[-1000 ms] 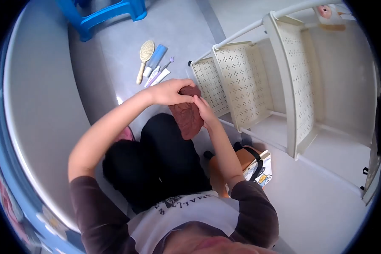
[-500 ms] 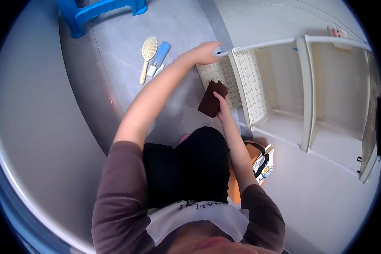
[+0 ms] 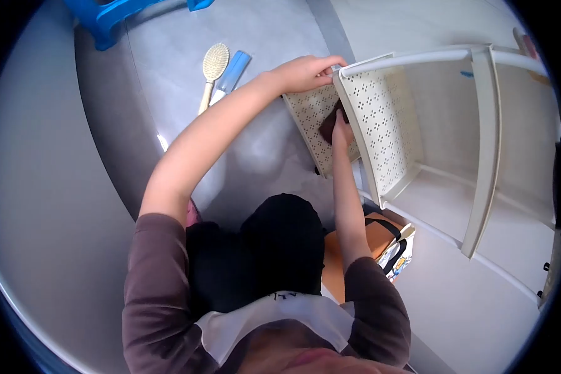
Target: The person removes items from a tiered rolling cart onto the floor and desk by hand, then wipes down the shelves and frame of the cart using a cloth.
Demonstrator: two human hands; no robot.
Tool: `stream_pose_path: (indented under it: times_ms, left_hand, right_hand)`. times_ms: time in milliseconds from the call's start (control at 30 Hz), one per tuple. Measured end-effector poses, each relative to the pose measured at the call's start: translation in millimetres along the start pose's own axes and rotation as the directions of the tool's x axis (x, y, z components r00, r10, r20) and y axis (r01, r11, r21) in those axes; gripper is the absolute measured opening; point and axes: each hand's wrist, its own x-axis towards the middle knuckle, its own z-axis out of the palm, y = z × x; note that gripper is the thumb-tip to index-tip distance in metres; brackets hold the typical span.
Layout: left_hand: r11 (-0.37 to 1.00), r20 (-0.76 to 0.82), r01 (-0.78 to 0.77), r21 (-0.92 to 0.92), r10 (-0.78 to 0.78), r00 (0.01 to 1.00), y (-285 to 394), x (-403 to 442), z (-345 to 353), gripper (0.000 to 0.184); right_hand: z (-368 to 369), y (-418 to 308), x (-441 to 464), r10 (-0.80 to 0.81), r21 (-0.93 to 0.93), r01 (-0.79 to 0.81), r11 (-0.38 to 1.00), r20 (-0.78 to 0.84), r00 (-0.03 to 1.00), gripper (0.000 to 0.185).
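Observation:
A cream shelf rack [image 3: 380, 134] with perforated tiers stands to the right. My left hand [image 3: 306, 73] is closed at the rack's upper corner, its fingers curled around the white frame. Inside the lowest tier [image 3: 305, 118], my right hand [image 3: 341, 133] holds a dark brown folded cloth [image 3: 329, 126] against the perforated surface. Part of the cloth is hidden behind the edge of the tier above and by my fingers.
A hairbrush [image 3: 215, 62] and a blue-and-white bottle [image 3: 235, 70] lie on the grey floor. A blue plastic stool [image 3: 106, 19] is at upper left. Beside my right forearm sits a brown bag [image 3: 379, 229] with a printed side.
My right hand has pushed the brown cloth rightward and up, deeper into the lowest tier. My left hand has curled at the rack's corner. The rack appears larger and nearer.

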Motion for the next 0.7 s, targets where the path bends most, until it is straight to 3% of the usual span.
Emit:
stream_pose_path:
  times_ms: [33, 100, 300, 567, 700]
  left_hand:
    - [1.000, -0.014, -0.013, -0.021, 0.013, 1.000, -1, -3, 1, 0.032]
    - [0.999, -0.004, -0.024, -0.027, 0.024, 1.000, -3, -3, 1, 0.030]
    - [0.999, -0.022, 0.034, 0.017, -0.034, 0.999, 3, -8, 2, 0.027]
    - [1.000, 0.032, 0.031, -0.001, -0.031, 0.999, 6, -6, -1, 0.029]
    - [0.993, 0.107, 0.114, 0.025, -0.116, 0.988, 15, -5, -7, 0.033]
  right_hand:
    - [5, -9, 6, -0.042, -0.178, 0.023, 0.984, -0.098, 0.994, 0.045]
    - [19, -22, 17, -0.077, -0.253, 0.043, 0.966, -0.124, 0.989, 0.044]
    - [58, -49, 37, -0.184, -0.044, 0.182, 0.982, -0.034, 0.982, 0.043]
    - [59, -51, 36, -0.234, 0.123, 0.227, 0.966, 0.046, 0.971, 0.042]
    - [63, -46, 38, -0.240, 0.194, 0.223, 0.955, 0.067, 0.969, 0.042]
